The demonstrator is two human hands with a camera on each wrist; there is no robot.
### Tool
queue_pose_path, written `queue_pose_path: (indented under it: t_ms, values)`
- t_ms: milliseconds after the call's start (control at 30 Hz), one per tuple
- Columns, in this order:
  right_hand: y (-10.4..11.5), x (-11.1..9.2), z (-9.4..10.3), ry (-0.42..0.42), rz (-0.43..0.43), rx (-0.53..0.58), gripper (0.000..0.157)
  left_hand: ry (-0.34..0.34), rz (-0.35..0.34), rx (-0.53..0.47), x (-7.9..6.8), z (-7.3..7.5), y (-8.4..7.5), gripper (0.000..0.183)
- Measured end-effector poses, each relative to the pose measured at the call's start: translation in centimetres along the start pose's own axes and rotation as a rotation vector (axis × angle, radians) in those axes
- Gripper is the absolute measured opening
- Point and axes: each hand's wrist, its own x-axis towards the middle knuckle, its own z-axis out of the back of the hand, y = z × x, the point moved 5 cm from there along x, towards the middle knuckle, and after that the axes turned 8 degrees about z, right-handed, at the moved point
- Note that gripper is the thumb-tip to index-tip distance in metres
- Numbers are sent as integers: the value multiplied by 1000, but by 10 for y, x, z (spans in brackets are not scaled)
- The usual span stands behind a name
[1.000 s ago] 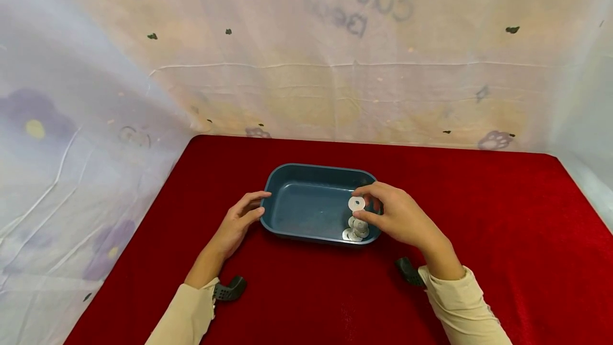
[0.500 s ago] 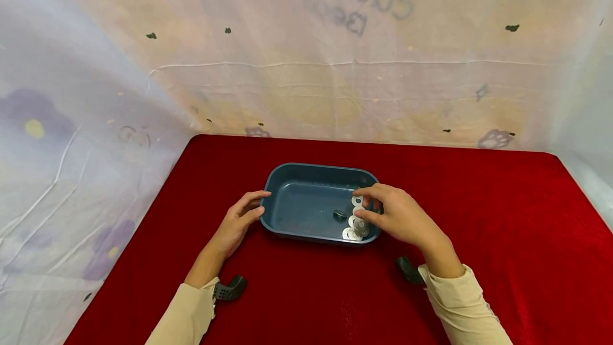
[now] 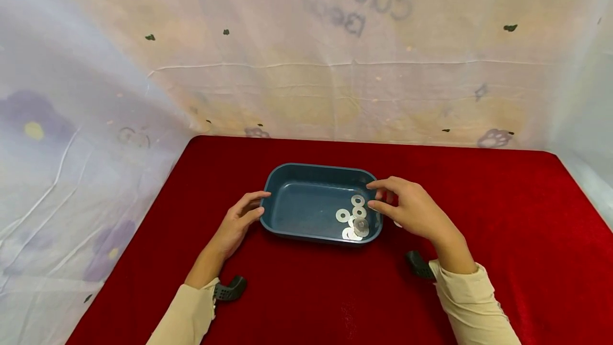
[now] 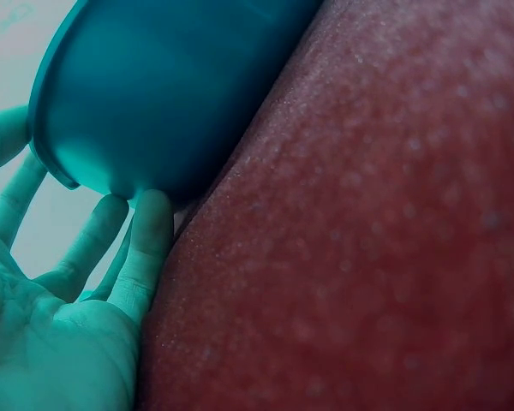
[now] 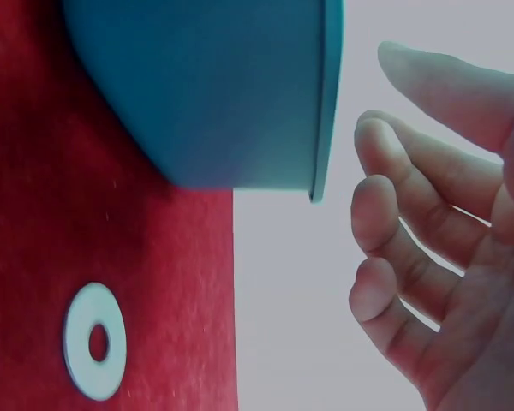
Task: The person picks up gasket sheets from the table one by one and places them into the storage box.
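Note:
My left hand touches the left end of a blue rectangular tray with fairly straight fingers. In the left wrist view its fingertips rest against the tray's outer wall. Several flat metal washers lie in the tray's right end, some overlapping near the front corner; one washer lies a little left of the others. My right hand hovers at the right rim, holding nothing, thumb and fingers apart. Outside the tray, another washer lies flat on the red cloth, mostly hidden by my right hand in the head view.
Red cloth covers the table. A pale printed curtain stands along the back and both sides. Dark curved devices sit at both wrists, the left device and the right device.
A washer has dropped from my right hand, shown tilted mid-frame, and now lies flat in the tray. My right hand has drawn back rightward to the rim. The left hand stays put.

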Motion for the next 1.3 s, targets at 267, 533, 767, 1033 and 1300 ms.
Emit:
queue_pose_path:
  t_ms: [267, 533, 767, 1033, 1300]
  values:
    - [-19, -7, 12, -11, -98, -12, 35, 1, -4, -5, 0, 0, 0, 41]
    - [-39, -13, 15, 24, -131, -33, 38, -4, -8, -8, 1, 1, 2, 41]
    - [-51, -19, 14, 66, -124, -35, 39, -5, -14, -8, 0, 0, 2, 41]
    - [-58, -24, 8, 173, -121, 20, 39, 0, -17, -12, 0, 0, 1, 41]
    - [-66, -26, -1, 266, -128, 17, 35, 1, -11, -11, 1, 0, 0, 41]
